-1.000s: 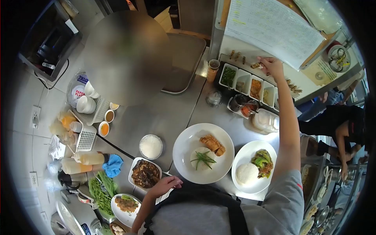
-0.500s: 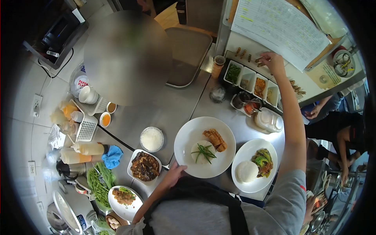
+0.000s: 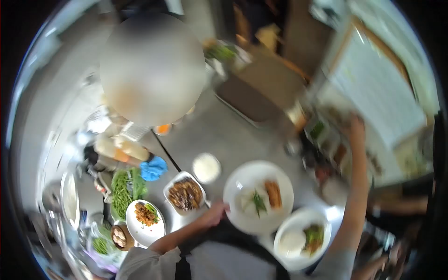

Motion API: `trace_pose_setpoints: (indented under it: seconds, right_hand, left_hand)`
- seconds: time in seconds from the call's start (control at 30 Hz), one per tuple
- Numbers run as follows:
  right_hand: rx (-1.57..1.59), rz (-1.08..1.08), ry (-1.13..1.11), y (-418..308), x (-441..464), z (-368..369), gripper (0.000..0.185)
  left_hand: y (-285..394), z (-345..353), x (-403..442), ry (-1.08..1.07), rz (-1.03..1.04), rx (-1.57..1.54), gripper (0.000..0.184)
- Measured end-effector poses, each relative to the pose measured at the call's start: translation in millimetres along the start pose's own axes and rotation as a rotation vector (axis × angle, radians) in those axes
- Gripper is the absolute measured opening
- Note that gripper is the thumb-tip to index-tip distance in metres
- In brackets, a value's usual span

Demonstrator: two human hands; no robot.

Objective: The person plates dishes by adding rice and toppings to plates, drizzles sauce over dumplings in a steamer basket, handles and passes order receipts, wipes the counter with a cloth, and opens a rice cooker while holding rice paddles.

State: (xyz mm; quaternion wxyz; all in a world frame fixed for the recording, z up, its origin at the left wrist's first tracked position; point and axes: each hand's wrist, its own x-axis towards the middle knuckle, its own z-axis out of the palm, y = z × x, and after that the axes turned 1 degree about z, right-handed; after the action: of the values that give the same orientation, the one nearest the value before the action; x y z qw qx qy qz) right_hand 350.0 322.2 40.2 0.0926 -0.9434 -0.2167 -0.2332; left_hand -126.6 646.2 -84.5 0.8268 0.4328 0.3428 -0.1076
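My left hand (image 3: 217, 213) grips the lower left rim of a round white plate (image 3: 242, 223). On that plate lie white rice with green beans (image 3: 259, 203) on top and a browned, strip-like piece of food (image 3: 273, 193). My right hand (image 3: 357, 126) reaches up beside the shelf, just past the condiment tubs (image 3: 329, 140). Motion smears its fingers, so I cannot make out what is in them. Nearer my right arm is an oval white plate (image 3: 285, 262) with a rice mound (image 3: 292, 242) and a green and brown dish (image 3: 313, 239).
Left of my plate are a bowl of dark braised food (image 3: 185, 193) and a bowl of white rice (image 3: 206, 168). Farther left are a smaller plate (image 3: 156, 233), green vegetables (image 3: 122, 193), a blue cloth (image 3: 153, 168) and squeeze bottles (image 3: 133, 148). A brown tray (image 3: 252, 100) stands at the back.
The view has swung and blurred, shifting most things down and right. My left hand stays at the plate's rim. My right hand remains by the shelf; its earlier pinch around a small brown item is now smeared.
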Motion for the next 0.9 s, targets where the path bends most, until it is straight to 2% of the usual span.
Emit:
trace_pose_setpoints:
  seconds: [0.03, 0.07, 0.1, 0.2, 0.3, 0.4, 0.47, 0.53, 0.6, 0.67, 0.7, 0.77, 0.87, 0.9]
  right_hand:
    - [-0.031, -0.093, 0.177, -6.8, -6.8, -6.1, 0.056]
    - [-0.024, -0.154, 0.243, 2.7, -7.2, 2.4, 0.053]
    - [0.063, -0.029, 0.214, -19.6, -13.1, -16.2, 0.05]
    - [0.173, 0.128, 0.183, -47.3, -34.3, -39.5, 0.041]
    - [0.282, 0.034, 0.263, -68.9, -47.8, -45.2, 0.035]
    - [0.407, -0.043, 0.273, -123.8, -59.8, -47.4, 0.029]
    - [0.595, 0.002, 0.076, -151.9, -63.9, -17.1, 0.028]
    - [0.665, -0.157, -0.043, -202.4, -60.2, -13.1, 0.025]
    - [0.672, -0.27, -0.199, -244.7, -55.2, 0.3, 0.027]
    - [0.681, -0.363, -0.227, -270.2, -51.4, 54.2, 0.036]
    - [0.704, -0.331, -0.274, -281.7, -48.6, 70.9, 0.042]
    - [0.757, -0.296, -0.373, -304.5, -37.0, 103.6, 0.055]
    - [0.251, -0.48, -0.34, -303.9, -29.3, 217.3, 0.064]
    - [0.296, -0.411, -0.383, -312.4, -32.1, 213.0, 0.066]
  left_hand:
    - [3.7, -0.6, -3.2, 0.057, 0.009, -0.022, 0.025]
    - [7.7, -1.0, -5.3, 0.113, 0.018, -0.044, 0.017]
    - [9.1, -9.9, -4.0, 0.104, 0.031, -0.043, 0.014]
    - [44.1, -19.9, -17.6, 0.103, -0.016, -0.057, 0.014]
    - [59.8, -34.6, -12.4, 0.057, 0.107, -0.181, 0.017]
    - [111.6, -21.0, -41.5, 0.091, 0.12, -0.158, 0.024]
    - [123.4, -29.9, -38.4, 0.088, 0.182, -0.26, 0.031]
    - [146.1, -29.5, -39.9, 0.1, 0.255, -0.348, 0.033]
    - [161.1, -45.0, -37.5, 0.093, 0.262, -0.343, 0.034]
    - [174.5, -58.0, -37.9, 0.094, 0.307, -0.311, 0.033]
    - [174.0, -71.2, -30.5, 0.159, 0.291, -0.259, 0.04]
    - [191.2, -63.3, -44.7, 0.176, 0.377, -0.285, 0.037]
    - [194.5, -77.2, -50.0, 0.212, 0.486, -0.346, 0.035]
    - [191.6, -91.2, -47.7, 0.201, 0.482, -0.347, 0.035]
